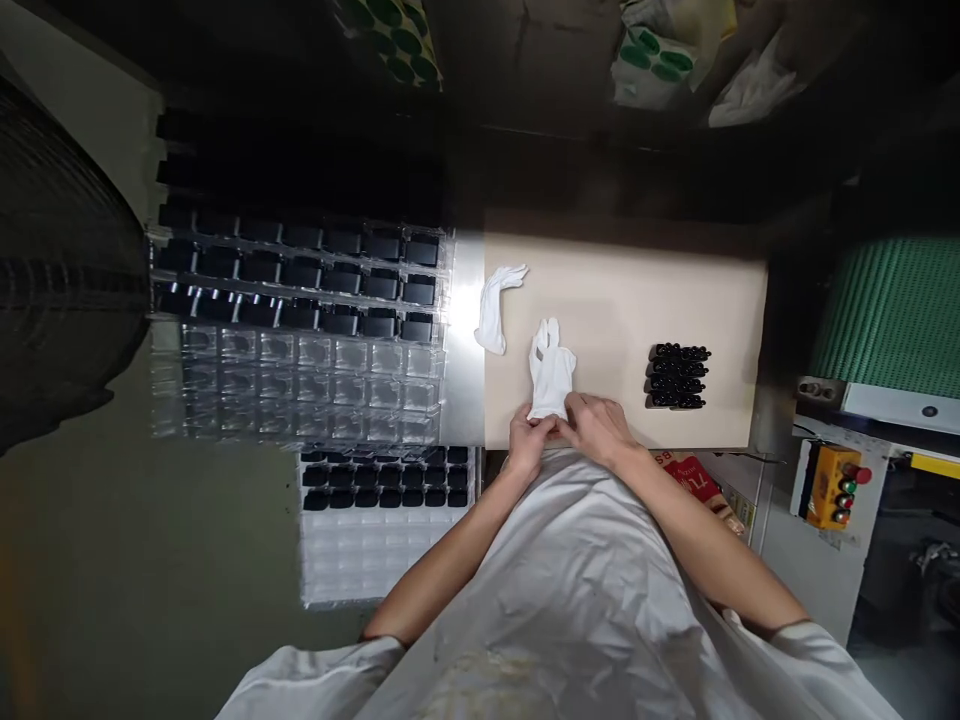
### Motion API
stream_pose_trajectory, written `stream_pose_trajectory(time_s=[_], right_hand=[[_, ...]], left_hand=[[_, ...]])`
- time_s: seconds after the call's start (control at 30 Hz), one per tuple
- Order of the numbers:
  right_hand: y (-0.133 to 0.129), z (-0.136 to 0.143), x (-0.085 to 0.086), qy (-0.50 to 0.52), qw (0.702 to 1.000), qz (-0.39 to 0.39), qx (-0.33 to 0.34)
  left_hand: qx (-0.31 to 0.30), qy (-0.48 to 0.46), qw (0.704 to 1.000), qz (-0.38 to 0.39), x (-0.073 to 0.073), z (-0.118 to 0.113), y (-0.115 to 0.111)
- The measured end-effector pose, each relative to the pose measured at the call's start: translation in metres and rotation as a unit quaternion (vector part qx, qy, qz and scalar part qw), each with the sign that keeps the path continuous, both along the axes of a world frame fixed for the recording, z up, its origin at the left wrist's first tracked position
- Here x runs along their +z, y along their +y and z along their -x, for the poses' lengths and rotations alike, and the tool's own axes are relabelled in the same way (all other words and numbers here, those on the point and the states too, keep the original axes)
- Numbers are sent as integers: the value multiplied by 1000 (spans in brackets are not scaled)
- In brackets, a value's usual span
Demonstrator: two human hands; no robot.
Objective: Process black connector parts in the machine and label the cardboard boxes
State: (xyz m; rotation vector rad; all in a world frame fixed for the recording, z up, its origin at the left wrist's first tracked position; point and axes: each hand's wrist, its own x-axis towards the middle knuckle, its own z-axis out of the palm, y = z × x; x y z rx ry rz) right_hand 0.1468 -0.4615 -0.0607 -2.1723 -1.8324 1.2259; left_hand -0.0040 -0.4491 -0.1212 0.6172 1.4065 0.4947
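Note:
A white glove lies at the front edge of the beige tabletop, its fingers pointing away from me. My left hand pinches the cuff from the left side. On the right side of the same cuff, my right hand has its fingers closed on the fabric. Both hands are bare. A second white glove rests bent on the tabletop, further back and to the left, touched by neither hand. To the right, a cluster of small black parts stands in rows.
Left of the tabletop is a clear plastic compartment tray, its far rows holding black pieces. Below it sits another tray with black pieces. A green conveyor belt and an orange button box are at right. A dark fan-like shape stands at far left.

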Motion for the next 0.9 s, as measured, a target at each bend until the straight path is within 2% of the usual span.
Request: stream_pose_trajectory(time_s=[0.1,0.2,0.23,0.3,0.4,0.53,0.67,0.73,0.8,0.9], right_hand=[[-4,18,13,-57,997,-48,33],[-12,23,24,-24,999,-13,29],[-14,22,26,-5,1000,6,7],[-17,17,23,82,991,47,-98],[-17,9,7,259,928,97,-248],[-10,0,-17,375,862,142,-309],[-4,-17,-22,471,779,86,-403],[-5,-28,-21,505,744,58,-435],[-9,-36,-24,521,726,62,-444],[-19,-38,-35,513,733,98,-435]], left_hand=[[-27,37,998,-49,3,6,-4],[-62,60,991,-107,16,11,-5],[-76,66,986,-131,22,12,-5],[-116,83,970,-195,33,13,-5],[-190,100,936,-278,45,13,-7],[-237,76,925,-287,54,8,-23],[-238,40,929,-281,58,-3,-51],[-198,58,935,-288,55,-8,-55],[-142,91,940,-298,49,-13,-48],[-116,117,941,-295,35,-23,-23]])
